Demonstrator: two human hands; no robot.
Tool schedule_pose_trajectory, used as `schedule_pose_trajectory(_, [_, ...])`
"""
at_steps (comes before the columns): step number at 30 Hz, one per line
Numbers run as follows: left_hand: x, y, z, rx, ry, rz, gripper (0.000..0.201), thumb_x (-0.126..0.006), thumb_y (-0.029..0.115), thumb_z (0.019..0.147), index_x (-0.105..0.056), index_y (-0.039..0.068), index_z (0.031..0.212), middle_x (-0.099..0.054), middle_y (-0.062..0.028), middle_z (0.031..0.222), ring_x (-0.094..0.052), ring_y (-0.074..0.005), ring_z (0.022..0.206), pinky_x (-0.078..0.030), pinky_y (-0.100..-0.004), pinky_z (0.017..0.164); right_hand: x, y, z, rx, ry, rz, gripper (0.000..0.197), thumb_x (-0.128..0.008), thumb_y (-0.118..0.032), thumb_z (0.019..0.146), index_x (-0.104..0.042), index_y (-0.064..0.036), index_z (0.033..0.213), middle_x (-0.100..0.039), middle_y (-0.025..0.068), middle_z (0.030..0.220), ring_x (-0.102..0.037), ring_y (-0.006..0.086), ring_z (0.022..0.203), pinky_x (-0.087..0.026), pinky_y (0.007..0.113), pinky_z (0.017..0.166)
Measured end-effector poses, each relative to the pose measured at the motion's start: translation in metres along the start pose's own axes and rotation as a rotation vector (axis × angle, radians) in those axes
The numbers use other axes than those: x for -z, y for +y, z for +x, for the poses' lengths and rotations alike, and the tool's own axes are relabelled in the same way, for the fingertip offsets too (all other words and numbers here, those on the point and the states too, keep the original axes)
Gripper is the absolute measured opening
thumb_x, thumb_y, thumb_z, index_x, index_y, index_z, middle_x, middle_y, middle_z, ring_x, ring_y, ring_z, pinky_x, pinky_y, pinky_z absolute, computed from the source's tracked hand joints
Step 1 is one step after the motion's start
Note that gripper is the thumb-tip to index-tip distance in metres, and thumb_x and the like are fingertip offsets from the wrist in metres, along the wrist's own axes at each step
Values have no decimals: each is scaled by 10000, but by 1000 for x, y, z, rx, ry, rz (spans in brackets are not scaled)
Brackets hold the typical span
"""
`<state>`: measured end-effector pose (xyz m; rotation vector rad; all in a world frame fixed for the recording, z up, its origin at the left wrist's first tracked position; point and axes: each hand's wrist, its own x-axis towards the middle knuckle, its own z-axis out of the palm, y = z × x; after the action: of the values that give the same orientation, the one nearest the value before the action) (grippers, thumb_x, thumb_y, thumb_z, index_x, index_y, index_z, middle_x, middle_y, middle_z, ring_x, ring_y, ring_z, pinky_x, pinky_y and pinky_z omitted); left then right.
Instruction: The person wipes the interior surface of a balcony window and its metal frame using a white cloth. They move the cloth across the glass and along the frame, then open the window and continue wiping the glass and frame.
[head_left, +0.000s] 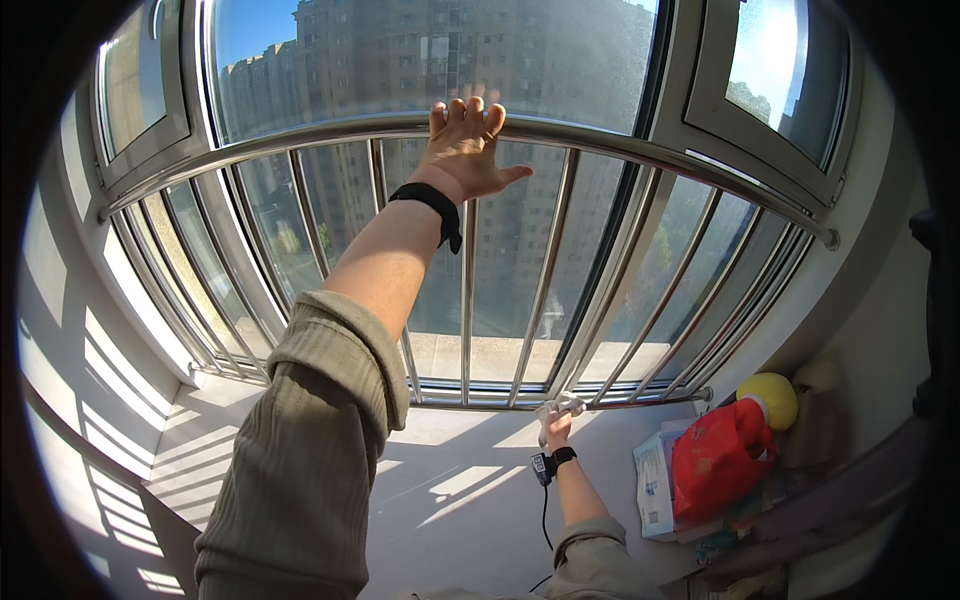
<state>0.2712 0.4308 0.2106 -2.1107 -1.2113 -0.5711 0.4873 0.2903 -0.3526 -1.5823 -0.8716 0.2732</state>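
Note:
My left hand (465, 155) is at the top handrail (590, 138) of a metal window railing. Its fingers hook over the bar, while the thumb sticks out to the right. Far lower down, my right hand (558, 430) is closed on a pale cloth (562, 407), which touches the bottom rail (640, 402) near the foot of an upright bar (545, 280). Part of the cloth is hidden by the fingers. A dark band circles my left wrist, and a small black device with a cable is strapped to my right wrist.
Behind the railing stand tall window panes (430, 70), with buildings outside. On the pale sill (450, 500) at the right are a white-and-blue box (654, 485), a red bag (715, 465) and a yellow round object (768, 400). Striped shadows cross the sill and left wall.

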Motion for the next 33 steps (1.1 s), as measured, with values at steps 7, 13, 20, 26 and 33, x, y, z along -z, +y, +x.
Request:
schedule_pose_trajectory(7, [38,-77,-2,63,-251,-352,743,-238,664,967,-267,161,1514,-318,-152,1490,-168,-290,1463,-86,-475,1193,2,-316,143,239,-176,598,567,-452,-457,1017,-444,-5,1360,-557,103,1250,-558,213,1076,-420,340,933])
schedule_pose_trajectory(13, [3,-206,-46,182,-342,-59,561,-275,568,1007,-321,178,1407,-423,-136,1358,-342,-267,1364,-144,-476,1148,-29,-496,185,453,195,430,532,-472,-369,1003,-392,41,1333,-513,207,1278,-506,327,1193,-407,408,985])
schedule_pose_trajectory(20, [-31,-227,-44,54,-39,14,396,-275,520,1034,-439,196,1191,-519,-88,1141,-500,-289,1138,-336,-417,1002,-69,-355,146,788,530,-30,196,-544,-168,969,-647,-1,956,-641,193,949,-593,420,900,-467,479,766])
schedule_pose_trajectory(26, [-21,-219,-49,146,-37,-96,450,-406,489,991,-481,86,1177,-518,-226,1252,-505,-420,1177,-396,-507,946,-105,-168,60,603,416,-115,205,-564,-139,970,-632,21,861,-645,177,841,-603,386,768,-466,430,703])
schedule_pose_trajectory(33, [-23,-223,-53,102,24,-70,411,-409,476,995,-492,102,1142,-557,-211,1160,-551,-414,1091,-413,-510,903,-132,49,-42,117,-5,-736,425,-581,-301,893,-589,34,1154,-663,220,1058,-573,387,1070,-417,516,922])
